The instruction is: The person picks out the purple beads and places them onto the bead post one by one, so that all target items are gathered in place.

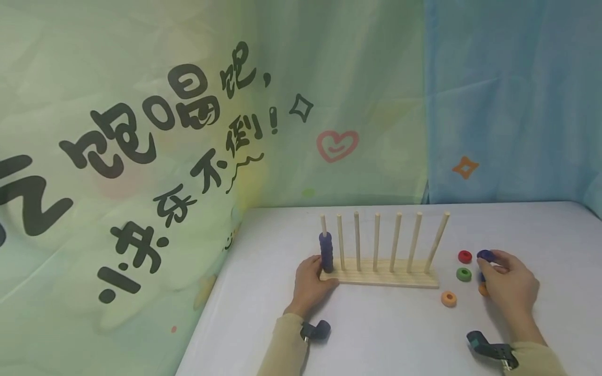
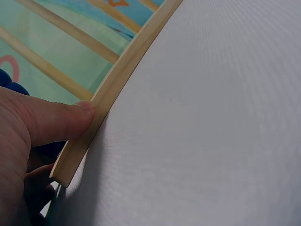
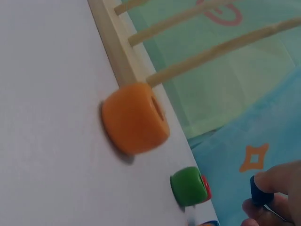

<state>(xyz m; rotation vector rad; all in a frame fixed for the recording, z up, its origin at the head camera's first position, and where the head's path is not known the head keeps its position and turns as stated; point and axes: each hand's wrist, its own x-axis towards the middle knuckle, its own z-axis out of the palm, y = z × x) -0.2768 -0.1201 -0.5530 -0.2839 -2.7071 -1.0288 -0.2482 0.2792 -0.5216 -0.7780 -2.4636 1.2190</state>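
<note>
My left hand (image 1: 308, 286) grips the left end of a wooden peg rack (image 1: 385, 280), thumb on its front edge in the left wrist view. Dark blue beads (image 1: 326, 253) are stacked on the leftmost peg; the other pegs are bare. Over at the right, my right hand (image 1: 514, 286) pinches a dark blue bead (image 3: 259, 192) between thumb and fingers, raised above the table in the right wrist view. Beside that hand lie a red bead (image 1: 464, 256), a green bead (image 1: 463, 274) and an orange bead (image 1: 449, 298). Another orange bead (image 1: 483, 289) and a blue one are partly hidden by the hand.
A white-covered table (image 1: 376, 334) carries everything. Behind it hangs a green and blue printed curtain (image 1: 357, 104), which also runs along the left side. Each wrist wears a small black camera, such as the right wrist's camera (image 1: 489, 349).
</note>
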